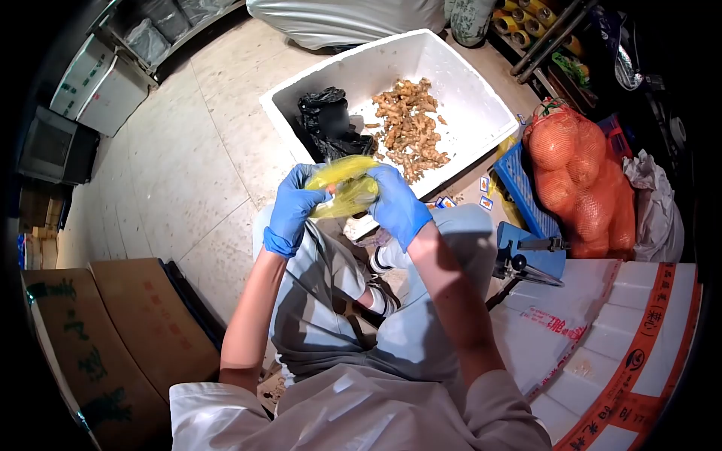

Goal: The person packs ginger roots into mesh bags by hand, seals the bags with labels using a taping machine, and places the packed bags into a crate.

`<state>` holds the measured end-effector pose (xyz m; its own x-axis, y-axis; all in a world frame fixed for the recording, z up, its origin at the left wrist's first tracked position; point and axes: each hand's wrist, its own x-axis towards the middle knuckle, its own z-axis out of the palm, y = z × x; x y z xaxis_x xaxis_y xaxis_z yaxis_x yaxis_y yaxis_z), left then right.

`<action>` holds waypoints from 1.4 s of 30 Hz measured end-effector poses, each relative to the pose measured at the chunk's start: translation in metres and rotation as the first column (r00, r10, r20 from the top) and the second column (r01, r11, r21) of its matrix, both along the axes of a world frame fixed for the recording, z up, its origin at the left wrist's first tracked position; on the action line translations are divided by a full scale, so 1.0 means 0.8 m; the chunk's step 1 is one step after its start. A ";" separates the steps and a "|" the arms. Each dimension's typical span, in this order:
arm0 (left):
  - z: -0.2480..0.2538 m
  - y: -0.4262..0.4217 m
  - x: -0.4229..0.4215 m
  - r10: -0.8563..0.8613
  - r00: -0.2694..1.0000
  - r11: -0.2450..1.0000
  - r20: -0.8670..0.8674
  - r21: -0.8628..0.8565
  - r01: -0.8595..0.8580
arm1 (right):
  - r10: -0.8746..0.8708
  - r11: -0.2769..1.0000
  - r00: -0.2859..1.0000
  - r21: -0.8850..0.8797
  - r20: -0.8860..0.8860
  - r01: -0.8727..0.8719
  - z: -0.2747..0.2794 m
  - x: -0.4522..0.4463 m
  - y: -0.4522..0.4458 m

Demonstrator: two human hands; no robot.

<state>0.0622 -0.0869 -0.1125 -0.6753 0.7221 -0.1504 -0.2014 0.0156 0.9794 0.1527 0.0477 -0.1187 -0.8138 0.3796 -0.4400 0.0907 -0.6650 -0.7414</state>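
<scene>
A thin yellow plastic bag (pixel 347 186) is stretched between my two blue-gloved hands, above my knees. My left hand (pixel 295 207) pinches its left end, and my right hand (pixel 398 204) grips its right end. Just beyond them stands a white foam box (pixel 477 124). Inside it a heap of ginger (pixel 410 131) lies right of the middle, and a crumpled black plastic bag (pixel 329 124) rests at the left.
To the right are a red mesh sack (pixel 579 180), a blue crate (pixel 526 192) and a taped white foam box (pixel 587 361). Cardboard boxes (pixel 143 323) stand at lower left. White boxes (pixel 113 94) and a shelf are at upper left.
</scene>
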 end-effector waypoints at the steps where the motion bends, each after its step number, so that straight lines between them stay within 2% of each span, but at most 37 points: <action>1: -0.003 0.002 -0.003 0.001 1.000 1.000 -0.001 0.000 -0.001 | 0.093 0.963 0.975 -0.230 -0.201 -0.139 -0.032 -0.006 0.006; 2: -0.003 0.004 -0.006 0.031 0.998 0.999 0.056 0.006 -0.031 | 0.129 0.857 0.904 -0.412 -0.408 -0.308 -0.064 -0.011 0.013; 3: -0.006 0.004 -0.008 0.061 0.992 0.998 0.113 0.011 -0.063 | 0.120 0.798 0.867 -0.472 -0.485 -0.375 -0.054 -0.010 0.011; 4: -0.010 0.001 -0.012 0.004 0.985 0.999 0.174 0.033 -0.009 | 0.109 0.727 0.826 -0.522 -0.554 -0.446 -0.045 -0.009 0.010; 5: -0.013 0.001 -0.011 0.007 0.985 0.999 0.173 0.036 -0.013 | 0.097 0.648 0.783 -0.558 -0.614 -0.518 -0.035 -0.007 0.008; 6: -0.010 0.003 -0.005 -0.041 0.952 0.993 0.303 0.115 0.006 | 0.069 0.839 0.960 -0.506 -0.270 -0.202 0.016 -0.003 -0.006; 7: -0.006 0.004 0.000 -0.099 0.900 0.980 0.424 0.196 0.016 | -0.067 0.949 0.993 -0.302 0.092 0.092 0.042 0.001 -0.013; 8: 0.009 0.004 0.004 -0.174 0.810 0.973 0.560 0.222 0.055 | -0.068 0.949 0.994 -0.301 0.091 0.092 0.041 0.003 -0.012; 9: 0.008 0.000 0.004 -0.176 0.811 0.973 0.558 0.225 0.056 | -0.049 0.969 0.998 -0.246 -0.047 0.036 0.038 0.007 -0.009; 10: 0.007 -0.006 0.002 -0.215 0.708 0.966 0.673 0.253 0.054 | -0.021 0.983 0.983 -0.183 -0.183 -0.013 0.037 0.009 -0.007; 11: 0.006 -0.012 0.002 -0.252 0.587 0.959 0.769 0.279 0.047 | -0.020 0.983 0.983 -0.182 -0.184 -0.014 0.037 0.011 -0.009; 12: 0.012 -0.007 0.016 0.098 0.658 0.982 0.746 0.033 -0.184 | 0.034 0.994 0.971 -0.094 -0.238 -0.058 0.037 0.013 -0.012; 13: 0.000 -0.018 0.016 -0.028 0.663 0.994 0.748 0.089 -0.058 | 0.093 0.995 0.954 -0.003 -0.286 -0.098 0.037 0.013 -0.014; 15: -0.039 -0.031 0.015 -0.299 0.468 0.936 0.832 0.350 -0.025 | 0.159 0.987 0.936 0.027 -0.314 -0.158 0.037 0.016 -0.010; 16: -0.047 -0.039 0.014 -0.298 0.468 0.936 0.832 0.351 -0.028 | 0.218 0.976 0.916 0.060 -0.338 -0.211 0.037 0.018 -0.007; 17: -0.054 -0.045 0.013 -0.399 0.469 0.886 0.788 0.463 -0.022 | 0.276 0.961 0.892 0.094 -0.359 -0.260 0.037 0.019 -0.005; 18: -0.050 -0.045 0.016 -0.496 0.470 0.823 0.730 0.568 -0.015 | 0.267 0.960 0.897 0.179 -0.351 -0.216 0.050 0.025 -0.010; 21: -0.032 -0.036 0.035 -0.523 0.456 0.784 0.720 0.616 -0.075 | 0.328 0.945 0.900 0.091 -0.288 -0.315 0.037 0.019 -0.006; 22: -0.032 -0.033 0.037 -0.501 0.630 0.794 0.594 0.604 0.062 | 0.331 0.944 0.898 0.092 -0.288 -0.318 0.034 0.017 -0.007; 24: -0.028 -0.030 0.046 -0.473 0.654 0.815 0.590 0.575 0.070 | 0.334 0.938 0.834 0.068 -0.440 -0.340 0.030 0.018 -0.008; 25: -0.023 -0.029 0.049 -0.441 0.665 0.843 0.602 0.532 0.078 | 0.333 0.938 0.835 0.067 -0.438 -0.339 0.023 0.018 -0.009; 27: -0.004 -0.029 0.054 -0.412 0.674 0.869 0.614 0.488 0.087 | 0.231 0.960 0.876 -0.048 -0.424 -0.277 0.015 0.017 -0.013; 29: 0.008 -0.029 0.058 -0.499 0.700 0.827 0.511 0.522 0.209 | 0.262 0.956 0.853 0.001 -0.453 -0.293 0.022 0.015 -0.017; 30: 0.009 -0.034 0.062 -0.463 0.729 0.856 0.504 0.469 0.220 | 0.316 0.941 0.875 -0.001 -0.367 -0.339 0.021 0.013 -0.025; 31: 0.003 -0.041 0.069 -0.448 0.763 0.847 0.466 0.495 0.195 | 0.365 0.924 0.888 -0.008 -0.278 -0.382 0.020 0.011 -0.034; 32: -0.010 -0.042 0.066 -0.459 0.758 0.844 0.464 0.495 0.207 | 0.436 0.883 0.853 -0.047 -0.287 -0.467 0.016 0.008 -0.041; 33: -0.032 -0.043 0.061 -0.539 0.795 0.789 0.280 0.499 0.359 | 0.502 0.833 0.812 -0.085 -0.298 -0.546 0.012 0.010 -0.047; 34: -0.040 -0.040 0.057 -0.607 0.790 0.724 0.089 0.471 0.503 | 0.440 0.872 0.853 -0.093 -0.280 -0.480 0.013 0.026 -0.053; 35: -0.043 -0.042 0.055 -0.595 0.770 0.749 0.231 0.507 0.426 | 0.375 0.906 0.889 -0.099 -0.262 -0.411 0.017 0.042 -0.059; 36: -0.034 -0.040 0.054 -0.571 0.733 0.776 0.369 0.533 0.337 | 0.378 0.885 0.876 -0.162 -0.299 -0.437 0.023 0.045 -0.062; 37: -0.001 -0.039 0.056 -0.429 0.692 0.879 0.580 0.443 0.173 | 0.377 0.858 0.862 -0.222 -0.337 -0.462 0.026 0.043 -0.066; 38: 0.031 -0.038 0.058 -0.239 0.605 0.949 0.760 0.315 -0.020 | 0.410 0.829 0.723 -0.104 -0.555 -0.550 0.011 0.032 -0.071; 39: 0.063 -0.038 0.059 -0.040 0.489 0.965 0.871 0.161 -0.207 | 0.375 0.786 0.672 -0.166 -0.639 -0.596 0.007 0.029 -0.076; 40: 0.087 -0.030 0.050 -0.238 0.876 0.945 0.420 0.309 0.109 | 0.320 0.739 0.656 -0.254 -0.683 -0.625 0.003 0.027 -0.080; 41: 0.102 -0.021 0.043 -0.354 0.927 0.906 0.123 0.292 0.307 | 0.267 0.677 0.644 -0.337 -0.717 -0.655 -0.004 0.025 -0.082; 42: 0.118 -0.011 0.036 -0.412 0.892 0.859 -0.184 0.246 0.448 | 0.218 0.612 0.630 -0.399 -0.746 -0.683 -0.010 0.022 -0.087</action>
